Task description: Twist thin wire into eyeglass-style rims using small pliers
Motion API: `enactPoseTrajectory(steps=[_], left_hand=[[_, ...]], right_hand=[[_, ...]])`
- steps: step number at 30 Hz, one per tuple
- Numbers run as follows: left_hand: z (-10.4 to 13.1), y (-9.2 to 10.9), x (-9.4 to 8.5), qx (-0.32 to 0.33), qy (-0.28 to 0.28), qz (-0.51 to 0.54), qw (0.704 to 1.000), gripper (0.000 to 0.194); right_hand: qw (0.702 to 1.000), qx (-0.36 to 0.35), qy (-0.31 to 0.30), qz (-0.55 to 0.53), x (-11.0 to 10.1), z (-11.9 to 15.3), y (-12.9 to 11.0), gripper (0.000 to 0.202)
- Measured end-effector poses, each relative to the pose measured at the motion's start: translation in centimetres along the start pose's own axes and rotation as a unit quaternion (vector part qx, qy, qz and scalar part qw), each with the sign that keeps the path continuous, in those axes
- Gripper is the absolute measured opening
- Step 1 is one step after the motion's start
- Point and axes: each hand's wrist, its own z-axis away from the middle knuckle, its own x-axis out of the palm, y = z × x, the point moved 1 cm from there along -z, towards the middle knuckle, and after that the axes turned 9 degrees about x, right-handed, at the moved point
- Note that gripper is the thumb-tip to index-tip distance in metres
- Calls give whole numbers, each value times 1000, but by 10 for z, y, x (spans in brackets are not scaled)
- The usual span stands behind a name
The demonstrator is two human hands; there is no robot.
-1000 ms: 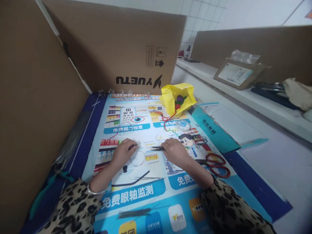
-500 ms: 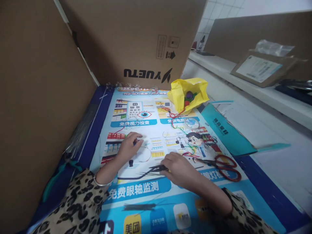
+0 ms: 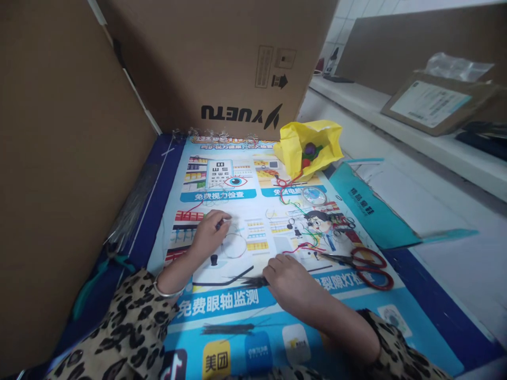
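Note:
My left hand (image 3: 209, 232) is above the left half of the printed sheet (image 3: 241, 227), its fingers curled together; what they hold, if anything, is too small to tell. A thin wire ring (image 3: 233, 246) lies just right of it. My right hand (image 3: 291, 279) is closed around dark-jawed pliers (image 3: 257, 282), whose tips point left over thin dark wires. The handles are mostly hidden in my palm. To the right of that hand lie red-handled scissors (image 3: 362, 264), blades toward it.
A yellow bag (image 3: 311, 148) with thread balls stands at the back right, red thread trailing out. Tape roll (image 3: 314, 196), teal bag (image 3: 368, 211), wire bundle (image 3: 227, 329) and teal-handled pliers (image 3: 99, 274) lie around. Cardboard (image 3: 206, 63) walls the back and left.
The pliers' tips have turned and now look closer to my right hand, which has shifted slightly down. My left hand has moved slightly up and left. The camera view has shifted a little.

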Motion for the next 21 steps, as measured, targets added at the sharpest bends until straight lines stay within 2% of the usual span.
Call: enactPoseTrajectory(steps=[4, 7, 11, 15, 18, 21], left_hand=[[0, 3, -2, 6, 22, 7, 1000, 14], [0, 4, -2, 12, 33, 16, 999, 14], [0, 1, -1, 34, 44, 27, 998, 12], [1, 1, -1, 51, 53, 35, 997, 11], [0, 7, -7, 60, 25, 42, 997, 11], [-2, 22, -20, 80, -65, 82, 991, 11]], right_hand=[[999, -10, 20, 49, 3, 1, -10, 10], [999, -25, 18, 41, 4, -1, -9, 10], [999, -33, -29, -11, 1, -4, 4, 7], [993, -26, -76, -89, -4, -5, 16, 13], [983, -13, -91, -158, -6, -6, 22, 16], [967, 27, -95, -237, -6, -9, 27, 12]])
